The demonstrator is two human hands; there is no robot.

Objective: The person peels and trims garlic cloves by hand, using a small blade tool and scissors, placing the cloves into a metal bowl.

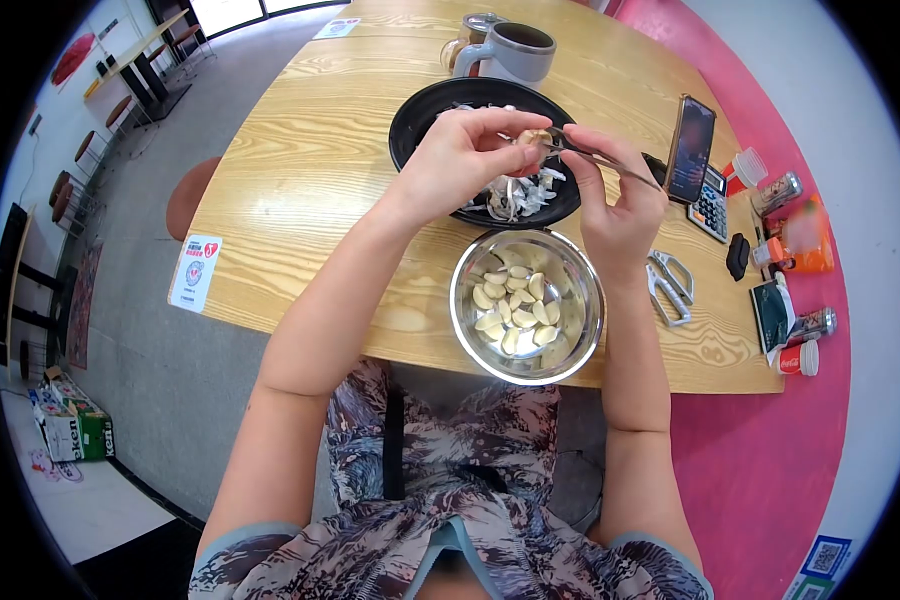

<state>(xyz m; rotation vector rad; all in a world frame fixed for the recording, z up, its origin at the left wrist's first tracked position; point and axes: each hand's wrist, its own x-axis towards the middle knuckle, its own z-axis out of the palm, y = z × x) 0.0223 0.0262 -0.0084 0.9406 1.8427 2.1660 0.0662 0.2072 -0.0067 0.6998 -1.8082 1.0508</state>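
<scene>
My left hand (445,165) is closed, pinching a brownish, partly skinned garlic clove (534,138) between thumb and fingertips. Slim metal tweezers (610,164) are gripped in my right hand (622,200), their tips touching or very close to the clove. Both hands are above a black plate (406,128) that holds papery white garlic skins (518,200); my left hand hides part of it. Nearer my body, a shiny steel bowl (459,325) contains several peeled garlic cloves (520,316). My right forearm passes along the bowl's right side.
Behind the plate stand a grey mug (515,58) and a lidded glass jar (482,24). To the right are a propped phone (690,150), a calculator (708,212), a silver-grey handled tool (672,292) and several small containers. The wooden table's (300,190) front edge lies before my lap.
</scene>
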